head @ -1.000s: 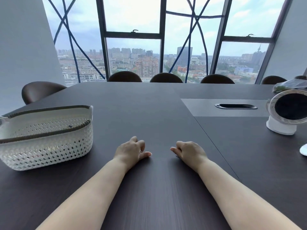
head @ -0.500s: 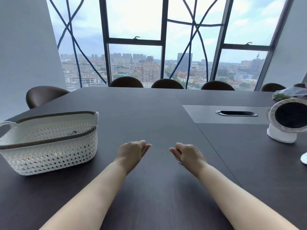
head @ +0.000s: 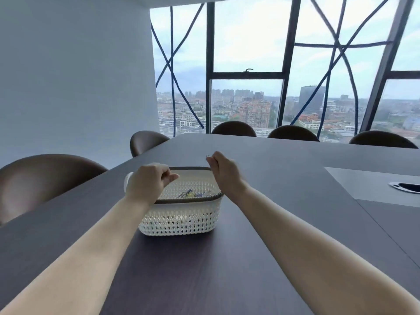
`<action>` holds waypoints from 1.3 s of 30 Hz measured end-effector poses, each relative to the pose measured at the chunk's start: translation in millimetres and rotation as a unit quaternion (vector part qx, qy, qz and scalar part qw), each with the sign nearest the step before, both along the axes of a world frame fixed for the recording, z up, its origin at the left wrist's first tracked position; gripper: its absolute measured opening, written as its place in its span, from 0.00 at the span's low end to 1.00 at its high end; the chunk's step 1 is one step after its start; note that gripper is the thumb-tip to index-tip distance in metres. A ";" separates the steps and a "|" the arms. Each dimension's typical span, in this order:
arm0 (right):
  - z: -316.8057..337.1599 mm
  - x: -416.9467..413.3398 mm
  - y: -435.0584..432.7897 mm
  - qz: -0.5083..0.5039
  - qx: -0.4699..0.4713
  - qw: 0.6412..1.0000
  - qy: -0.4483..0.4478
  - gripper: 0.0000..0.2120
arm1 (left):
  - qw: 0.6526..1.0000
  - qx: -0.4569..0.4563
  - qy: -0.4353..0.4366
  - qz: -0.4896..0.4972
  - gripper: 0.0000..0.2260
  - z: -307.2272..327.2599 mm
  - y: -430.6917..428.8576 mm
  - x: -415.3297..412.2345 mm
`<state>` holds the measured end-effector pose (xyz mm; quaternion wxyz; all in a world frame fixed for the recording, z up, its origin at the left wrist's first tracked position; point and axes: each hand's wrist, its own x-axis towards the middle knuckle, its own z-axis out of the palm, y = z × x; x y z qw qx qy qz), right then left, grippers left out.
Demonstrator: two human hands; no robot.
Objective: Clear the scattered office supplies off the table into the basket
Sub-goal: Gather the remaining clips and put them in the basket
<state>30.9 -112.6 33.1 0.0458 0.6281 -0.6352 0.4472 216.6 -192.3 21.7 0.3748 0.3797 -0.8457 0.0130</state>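
A white lattice basket (head: pixel 179 221) with a dark rim stands on the dark table (head: pixel 204 276) in front of me. Several small office supplies (head: pixel 193 193) lie inside it. My left hand (head: pixel 147 180) hovers over the basket's left half, thumb pressed against curled fingers; anything it pinches is hidden. My right hand (head: pixel 223 173) is above the basket's far right corner. It pinches a thin wire paper clip (head: pixel 208 156), which sticks up from the fingertips.
Brown chairs line the table: two on the left (head: pixel 45 176) (head: pixel 147 142) and three along the far edge (head: pixel 293 133). A metal cable port (head: pixel 406 187) is set in a grey panel at the right. Large windows stand behind.
Both hands rose off the table and moved left to the basket, fingers closing as they lifted. The view swung left, so the basket is now central and the round white device has left the frame.
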 end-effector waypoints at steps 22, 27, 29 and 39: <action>-15.5 9.0 -12.3 -0.064 0.063 0.996 0.025 0.16 | 0.996 0.010 0.050 0.075 0.08 -14.8 -5.6 14.5; -31.2 -28.1 40.0 -0.098 0.030 0.994 0.034 0.15 | 0.990 -0.136 0.033 0.000 0.10 -18.9 30.6 -7.3; -42.8 -55.6 71.2 -0.128 0.055 0.990 0.039 0.16 | 0.984 -0.170 0.004 -0.060 0.12 -23.6 53.6 -33.8; -112.3 -180.0 247.8 -0.285 0.234 0.929 -0.021 0.13 | 0.924 0.010 -0.229 -0.307 0.17 -88.5 149.7 -212.7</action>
